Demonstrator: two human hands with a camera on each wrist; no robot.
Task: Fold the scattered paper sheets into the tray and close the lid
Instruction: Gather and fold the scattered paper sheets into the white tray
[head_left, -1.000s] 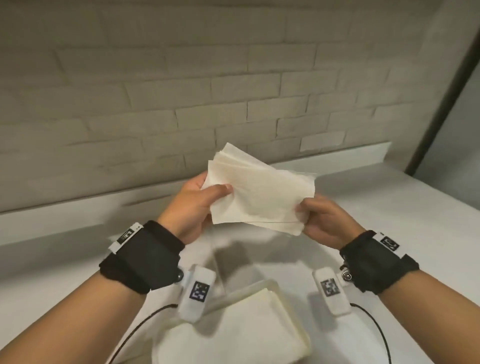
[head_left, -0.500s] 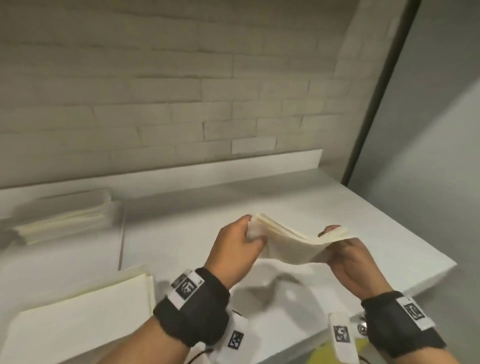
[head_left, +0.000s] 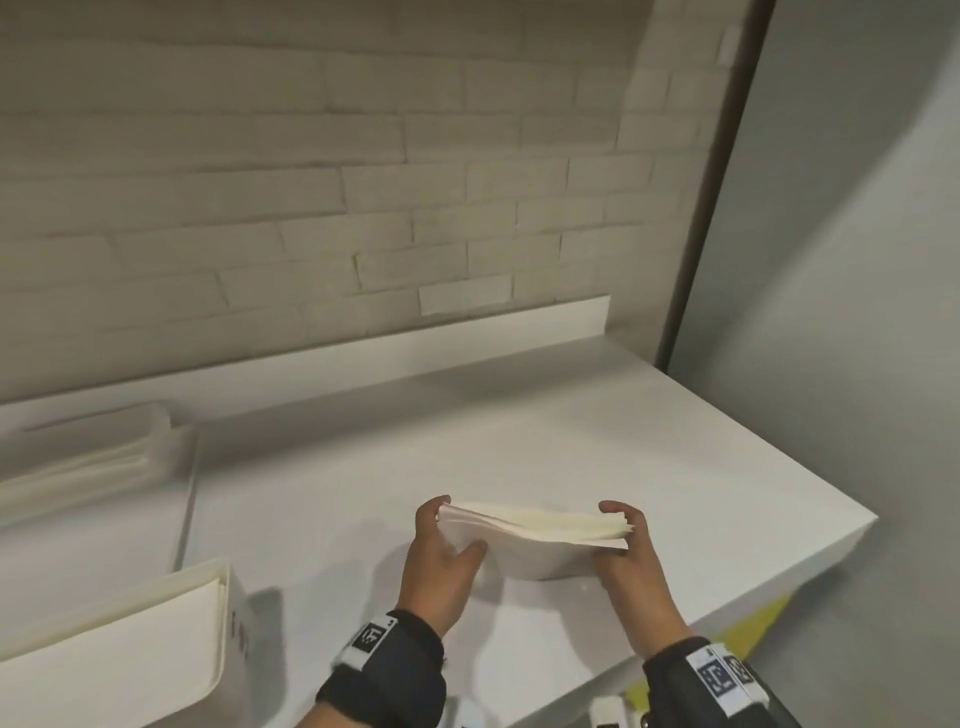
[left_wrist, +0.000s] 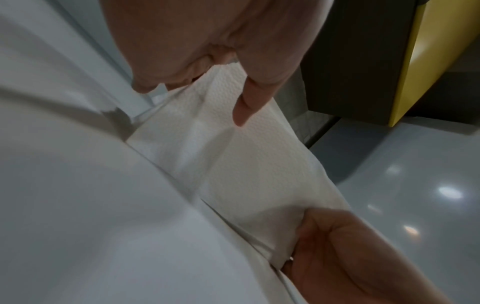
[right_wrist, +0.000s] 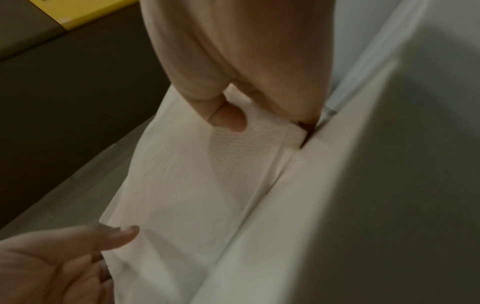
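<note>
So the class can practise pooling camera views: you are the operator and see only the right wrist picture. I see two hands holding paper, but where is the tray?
Observer: In the head view the tray stands at the counter's near left, well to the left of your left hand.
Operator: Is anything in it?
Observer: Yes, cream sheets already lie inside it.
Operator: What exactly am I holding?
Observer: A paper stack of several layers. The left hand holds one end and the right hand holds the other, near the counter's right end.
</note>
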